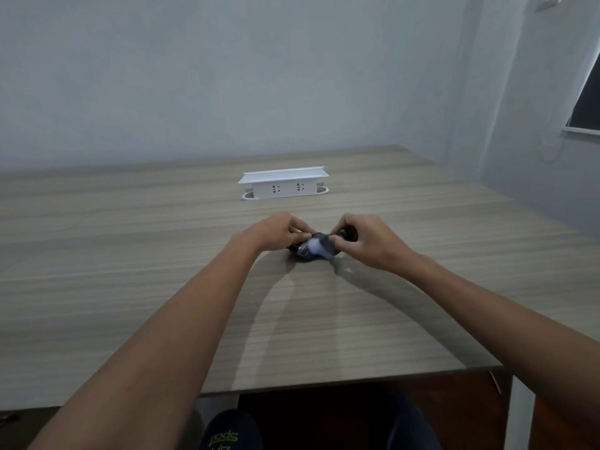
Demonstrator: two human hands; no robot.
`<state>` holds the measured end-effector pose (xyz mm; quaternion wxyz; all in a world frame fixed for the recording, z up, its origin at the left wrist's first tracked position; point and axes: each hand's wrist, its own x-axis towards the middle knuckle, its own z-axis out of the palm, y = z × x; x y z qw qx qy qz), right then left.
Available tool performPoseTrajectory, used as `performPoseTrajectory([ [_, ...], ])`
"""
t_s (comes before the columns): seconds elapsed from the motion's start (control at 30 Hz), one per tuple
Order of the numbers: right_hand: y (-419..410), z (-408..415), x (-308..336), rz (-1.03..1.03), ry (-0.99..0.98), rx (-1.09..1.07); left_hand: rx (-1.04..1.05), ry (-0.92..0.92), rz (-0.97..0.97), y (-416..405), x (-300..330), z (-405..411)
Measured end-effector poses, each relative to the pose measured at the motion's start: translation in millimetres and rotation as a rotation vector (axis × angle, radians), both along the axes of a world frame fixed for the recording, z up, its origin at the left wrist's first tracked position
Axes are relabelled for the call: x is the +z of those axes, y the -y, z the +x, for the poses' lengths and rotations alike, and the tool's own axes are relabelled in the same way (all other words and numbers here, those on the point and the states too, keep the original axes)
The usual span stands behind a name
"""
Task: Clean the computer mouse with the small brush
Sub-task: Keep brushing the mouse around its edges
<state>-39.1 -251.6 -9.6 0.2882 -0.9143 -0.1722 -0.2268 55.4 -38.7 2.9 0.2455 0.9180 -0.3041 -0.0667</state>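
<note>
A dark computer mouse (pixel 305 253) rests on the wooden table (pixel 130 254), about an arm's length in front of me. My left hand (pixel 276 233) grips its left side, fingers curled over it. My right hand (pixel 363 240) holds a small brush with a dark handle (pixel 349 233); a pale blurred patch, apparently its bristles (pixel 319 246), lies on top of the mouse. Much of the mouse is hidden by both hands.
A white pop-up socket box (pixel 282 185) stands on the table behind the hands. The table's near edge (pixel 357 380) runs below my forearms, with my knees under it. A wall lies beyond the table and a window (pixel 587 102) at the right.
</note>
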Motion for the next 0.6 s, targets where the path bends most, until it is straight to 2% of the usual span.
performPoseTrajectory([
  [0.07,6.7,4.0,1.9,0.053,0.039,-0.101,0.008,-0.009,-0.007,-0.2,-2.5,0.3],
  [0.2,0.9,-4.9,1.0,0.035,-0.022,0.03,-0.002,0.0,-0.022,-0.5,-3.8,1.9],
  [0.37,12.9,2.3,-0.5,0.065,0.027,-0.132,0.017,-0.008,-0.021,-0.9,-6.3,3.5],
  [0.5,4.6,-8.5,1.0,0.044,-0.048,0.04,0.011,-0.013,-0.032,-0.8,-7.5,5.6],
  [0.6,9.3,0.9,-2.5,0.008,-0.025,-0.061,0.012,-0.016,-0.02,-0.2,-6.5,4.3],
])
